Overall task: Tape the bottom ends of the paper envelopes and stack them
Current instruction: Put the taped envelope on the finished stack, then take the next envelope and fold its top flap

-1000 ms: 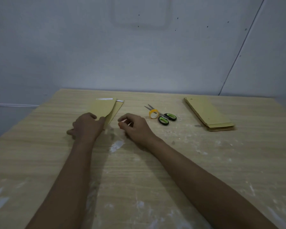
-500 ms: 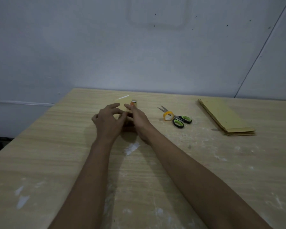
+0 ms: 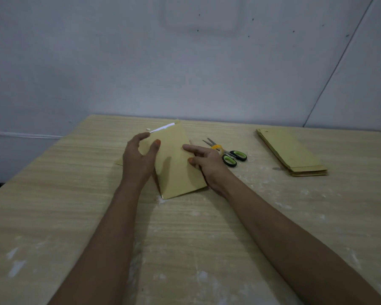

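Item: one envelope (image 3: 176, 164) under your hands; tape step in hand.

Nearest you, the envelope's near edge lies on the table (image 3: 185, 238), between your wrists; your left hand (image 3: 139, 159) is spread over its left side, thumb on the paper, forefinger at the white strip (image 3: 162, 128) at the far end; your right hand (image 3: 207, 161) rests fingers straight on its right edge; a second sheet's corner (image 3: 118, 162) shows left of your left hand; just beyond your right hand, scissors (image 3: 229, 154) and a yellow tape roll (image 3: 217, 147); well to the right, the stack (image 3: 290, 150). Handling, by judgement: light, thin, creases easily, slides on the board; hold flat by the edges, never mid-sheet.
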Tool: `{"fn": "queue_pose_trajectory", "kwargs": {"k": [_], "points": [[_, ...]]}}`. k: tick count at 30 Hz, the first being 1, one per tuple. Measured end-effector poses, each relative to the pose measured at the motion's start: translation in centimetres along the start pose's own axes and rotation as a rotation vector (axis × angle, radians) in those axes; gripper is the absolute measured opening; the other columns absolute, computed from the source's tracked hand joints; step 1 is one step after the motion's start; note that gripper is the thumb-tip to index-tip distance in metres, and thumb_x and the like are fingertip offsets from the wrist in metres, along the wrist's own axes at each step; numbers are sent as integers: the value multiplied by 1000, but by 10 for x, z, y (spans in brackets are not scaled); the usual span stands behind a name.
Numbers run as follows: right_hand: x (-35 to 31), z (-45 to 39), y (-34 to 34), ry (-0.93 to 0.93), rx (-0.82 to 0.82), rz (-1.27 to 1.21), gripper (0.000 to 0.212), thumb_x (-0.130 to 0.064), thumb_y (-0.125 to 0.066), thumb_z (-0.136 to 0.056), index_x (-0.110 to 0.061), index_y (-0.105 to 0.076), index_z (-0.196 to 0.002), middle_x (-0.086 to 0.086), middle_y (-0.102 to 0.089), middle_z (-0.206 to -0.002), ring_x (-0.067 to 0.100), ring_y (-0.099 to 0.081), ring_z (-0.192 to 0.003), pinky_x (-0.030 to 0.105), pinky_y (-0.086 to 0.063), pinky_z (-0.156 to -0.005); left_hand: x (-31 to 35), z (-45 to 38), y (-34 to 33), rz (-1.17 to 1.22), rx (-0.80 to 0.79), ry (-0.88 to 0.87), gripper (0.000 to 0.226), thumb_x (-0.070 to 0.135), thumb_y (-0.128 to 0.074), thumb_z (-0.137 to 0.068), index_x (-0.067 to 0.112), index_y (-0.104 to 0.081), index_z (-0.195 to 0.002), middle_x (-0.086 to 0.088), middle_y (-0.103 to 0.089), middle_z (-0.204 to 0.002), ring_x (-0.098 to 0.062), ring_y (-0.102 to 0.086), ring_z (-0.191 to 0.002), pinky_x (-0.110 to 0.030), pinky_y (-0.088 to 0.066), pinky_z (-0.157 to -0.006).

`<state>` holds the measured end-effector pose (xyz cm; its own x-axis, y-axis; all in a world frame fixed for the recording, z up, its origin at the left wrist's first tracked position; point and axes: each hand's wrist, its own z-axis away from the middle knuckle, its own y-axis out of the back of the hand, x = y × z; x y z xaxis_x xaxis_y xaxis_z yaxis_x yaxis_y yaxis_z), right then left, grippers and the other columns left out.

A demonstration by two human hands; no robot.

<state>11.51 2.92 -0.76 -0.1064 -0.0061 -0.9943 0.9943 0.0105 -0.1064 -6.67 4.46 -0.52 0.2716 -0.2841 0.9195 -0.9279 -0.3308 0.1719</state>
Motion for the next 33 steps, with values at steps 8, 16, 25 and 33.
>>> {"fn": "queue_pose_trajectory", "kwargs": {"k": [8, 16, 25, 33], "points": [[-1, 39, 50, 14, -107, -44, 45, 19, -51, -86, -11, -68, -115, 2, -70, -113, 12, -66, -99, 25, -55, -85, 15, 17, -24, 471, 12, 375, 53, 3, -68, -91, 13, -42, -137, -13, -55, -134, -21, -63, -99, -17, -52, -50], [-6, 69, 86, 1, -102, -47, 41, 10, -60, -89, -17, -66, -119, -2, -72, -110, 14, -69, -93, 27, -56, -73, 26, 41, -46, 438, -323, 351, 53, -8, -66, -86, 14, -54, -132, -7, -68, -95, -10, -68, -70, -23, -55, -60], [6, 63, 90, 145, -23, 132, 52, 0, -73, -76, -30, -67, -118, 7, -59, -134, 30, -62, -113, 46, -56, -92, 29, 59, -64, 293, -454, 279, 9, 14, -64, -95, 18, -70, -101, 2, -73, -79, -9, -66, -71, -24, -55, -69], [3, 68, 89, 131, -1, 155, 46, 3, -78, -77, -18, -67, -116, 12, -66, -116, 18, -66, -91, 38, -59, -77, 33, 63, -62, 271, -453, 249, 21, 18, -61, -97, 11, -71, -80, -1, -65, -74, -12, -58, -69, -25, -48, -63]]}}
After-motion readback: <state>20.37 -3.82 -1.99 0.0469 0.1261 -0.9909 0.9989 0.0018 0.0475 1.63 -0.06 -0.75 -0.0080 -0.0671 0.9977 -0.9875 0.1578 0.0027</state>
